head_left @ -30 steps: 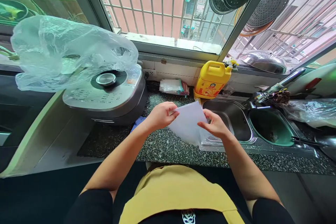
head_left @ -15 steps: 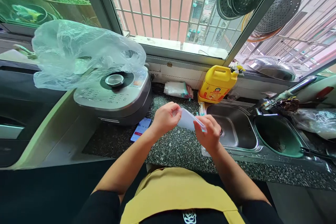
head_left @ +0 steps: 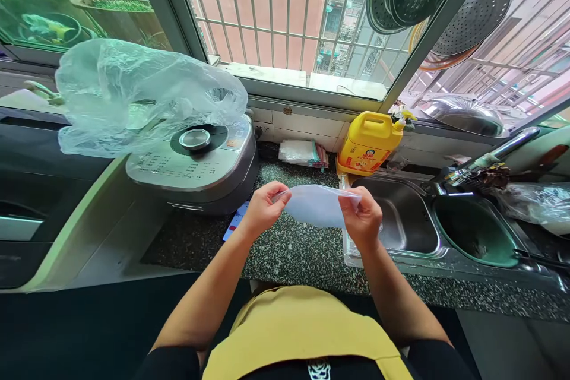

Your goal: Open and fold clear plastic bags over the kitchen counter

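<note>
- phone (head_left: 234,224) at centre frame, mostly hidden behind left hand (head_left: 262,211); screen text too small to read
- yellow bottle (head_left: 367,142) label unreadable
- rice cooker (head_left: 196,163) panel print too small, rear covered by plastic bag (head_left: 142,95)
- right-edge bag (head_left: 541,205) cut off

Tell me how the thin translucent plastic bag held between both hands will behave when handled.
The thin translucent plastic bag is probably floppy: it sags between the left hand and right hand. It looks very light, and its smooth film may be slippery.

A home kitchen: steel sink (head_left: 396,219), rice cooker (head_left: 196,163), granite counter (head_left: 294,255).
</note>
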